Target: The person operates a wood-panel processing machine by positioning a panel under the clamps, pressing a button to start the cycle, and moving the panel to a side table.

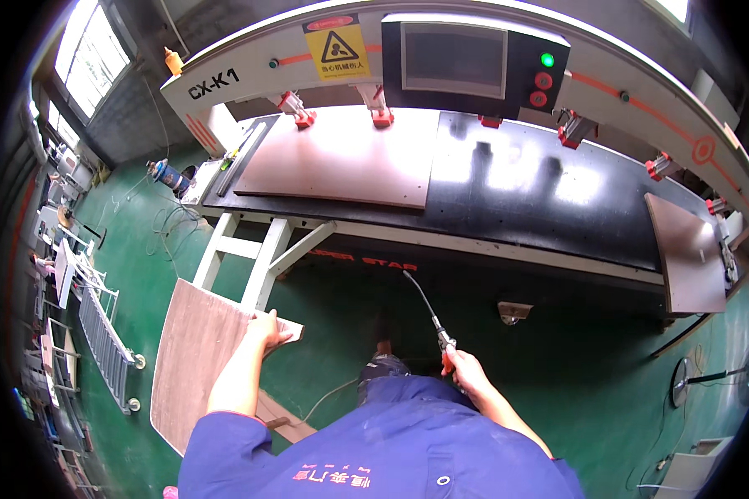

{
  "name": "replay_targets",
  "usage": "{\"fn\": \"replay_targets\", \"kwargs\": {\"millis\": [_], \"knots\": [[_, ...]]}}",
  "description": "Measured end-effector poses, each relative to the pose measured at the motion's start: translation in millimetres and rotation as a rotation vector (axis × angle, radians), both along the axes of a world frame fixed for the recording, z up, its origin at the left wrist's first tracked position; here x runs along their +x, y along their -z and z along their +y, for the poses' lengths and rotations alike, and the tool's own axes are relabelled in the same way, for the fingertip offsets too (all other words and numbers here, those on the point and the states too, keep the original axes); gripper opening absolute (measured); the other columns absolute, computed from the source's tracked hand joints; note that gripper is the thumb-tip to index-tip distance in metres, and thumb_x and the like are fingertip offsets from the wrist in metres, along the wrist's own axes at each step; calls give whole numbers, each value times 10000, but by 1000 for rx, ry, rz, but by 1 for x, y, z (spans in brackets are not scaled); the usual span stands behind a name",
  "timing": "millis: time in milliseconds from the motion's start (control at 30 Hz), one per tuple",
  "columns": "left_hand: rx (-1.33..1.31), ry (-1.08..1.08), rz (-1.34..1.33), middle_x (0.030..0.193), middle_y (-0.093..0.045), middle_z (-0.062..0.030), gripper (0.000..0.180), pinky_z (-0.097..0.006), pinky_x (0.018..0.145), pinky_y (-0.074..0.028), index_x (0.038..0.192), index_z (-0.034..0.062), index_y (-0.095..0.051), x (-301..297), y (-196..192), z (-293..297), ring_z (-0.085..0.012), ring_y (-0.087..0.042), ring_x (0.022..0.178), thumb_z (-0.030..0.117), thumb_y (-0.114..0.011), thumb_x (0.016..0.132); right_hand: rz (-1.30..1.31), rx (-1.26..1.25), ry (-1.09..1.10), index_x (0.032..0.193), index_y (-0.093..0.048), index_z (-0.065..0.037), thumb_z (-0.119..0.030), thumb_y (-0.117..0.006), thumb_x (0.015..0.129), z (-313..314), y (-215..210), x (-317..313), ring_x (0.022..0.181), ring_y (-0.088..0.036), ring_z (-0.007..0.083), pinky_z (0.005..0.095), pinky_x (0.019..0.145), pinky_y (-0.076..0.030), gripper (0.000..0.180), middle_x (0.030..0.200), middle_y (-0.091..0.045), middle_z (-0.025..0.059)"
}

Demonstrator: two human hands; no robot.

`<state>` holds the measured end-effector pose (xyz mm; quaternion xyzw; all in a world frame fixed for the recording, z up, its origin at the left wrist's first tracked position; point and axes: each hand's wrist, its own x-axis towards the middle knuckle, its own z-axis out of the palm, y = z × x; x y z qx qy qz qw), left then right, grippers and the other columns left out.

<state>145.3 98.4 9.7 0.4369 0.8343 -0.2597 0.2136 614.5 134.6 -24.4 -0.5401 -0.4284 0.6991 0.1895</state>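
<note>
My left hand (265,331) is closed over the upper edge of a wood-grain panel (198,353), which stands at my left side. Held in my right hand (469,374) is an air blow gun (442,336) with an orange-red grip. Its long thin nozzle points up and away, toward the front of the machine table. Ahead of me a large brown board (341,162) lies flat on the black machine table (541,195), apart from both hands. Another brown board (686,254) rests at the table's right end.
Over the table arches a white machine beam (250,71) with red-footed clamps, a control screen (453,58) and lit buttons. White support arms (266,262) jut from the table near the panel. A wheeled metal rack (104,333) stands left; a round-based stand (682,381) stands right.
</note>
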Motion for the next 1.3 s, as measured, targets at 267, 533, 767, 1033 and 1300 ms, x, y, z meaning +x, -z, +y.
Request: {"fn": "replay_targets", "kwargs": {"millis": [267,533,767,1033,1300], "knots": [[45,-54,-4,1434,-264,-334,921,-465,1023,-394,1417,107,-348,12,-10,-5,-403,-374,1309,628,-669,729,-6,-40,19,839,-590,-98,-479,-416,964,-4,8,1,480,-416,64,212,435,-314,437,661,-588,6],[384,413,-337,1412,-380,-118,483,-489,1140,-146,1309,156,-493,-25,40,-28,-305,-277,1358,343,-588,873,-37,-12,-67,835,-610,-88,-480,-416,963,-4,7,-9,500,-429,71,217,465,-344,456,672,-603,11],[923,333,56,973,-569,-117,403,-477,1068,-283,888,64,-612,37,51,-32,-287,-496,1054,454,-615,787,-72,-64,5,870,-617,-92,-458,-413,971,2,6,-3,492,-427,66,221,452,-333,431,697,-617,10],[944,320,61,959,-569,-120,390,-480,1062,-296,863,54,-609,35,53,-33,-283,-502,1036,427,-633,756,-99,-79,3,864,-591,-90,-436,-420,973,3,10,-1,497,-429,72,221,457,-334,401,700,-604,23],[965,328,62,948,-580,-120,389,-473,1055,-312,855,50,-610,32,54,-31,-284,-510,1034,427,-619,761,11,-98,198,960,-527,-72,-494,-420,965,14,3,-6,460,-508,113,245,399,-399,435,691,-590,67]]}}
